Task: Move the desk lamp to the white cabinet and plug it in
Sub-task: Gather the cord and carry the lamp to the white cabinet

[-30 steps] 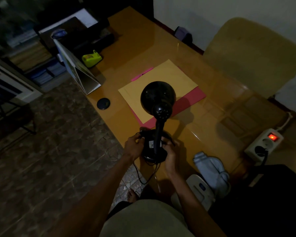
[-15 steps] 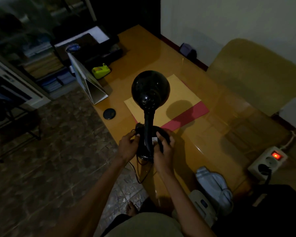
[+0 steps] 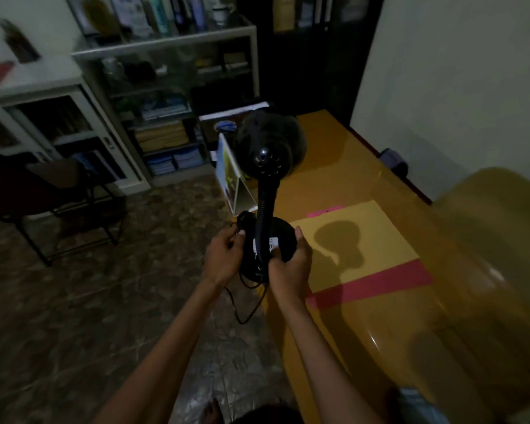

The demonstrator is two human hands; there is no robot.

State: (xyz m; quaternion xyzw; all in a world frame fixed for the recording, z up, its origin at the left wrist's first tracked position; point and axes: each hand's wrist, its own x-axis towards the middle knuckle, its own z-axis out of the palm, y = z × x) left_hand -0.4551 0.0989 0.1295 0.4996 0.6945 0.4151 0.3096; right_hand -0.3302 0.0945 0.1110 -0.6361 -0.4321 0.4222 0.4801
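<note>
Early days: desk lamp (image 3: 268, 191) is off the table (image 3: 343, 166), both hands' fingers wrapped tight around its base, cord (image 3: 242, 304) dangling. White cabinet (image 3: 43, 96) is well apart, probably that left one; plugging in not done.

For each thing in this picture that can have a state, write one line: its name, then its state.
desk lamp: unlit, upright, gripped at its base by both hands.
left hand: closed on the base's left edge.
right hand: closed on the base's right edge.
cord: hangs slack below the base; plug not visible.
white cabinet: glass doors shut.
desk calendar: standing on the desk.
</note>
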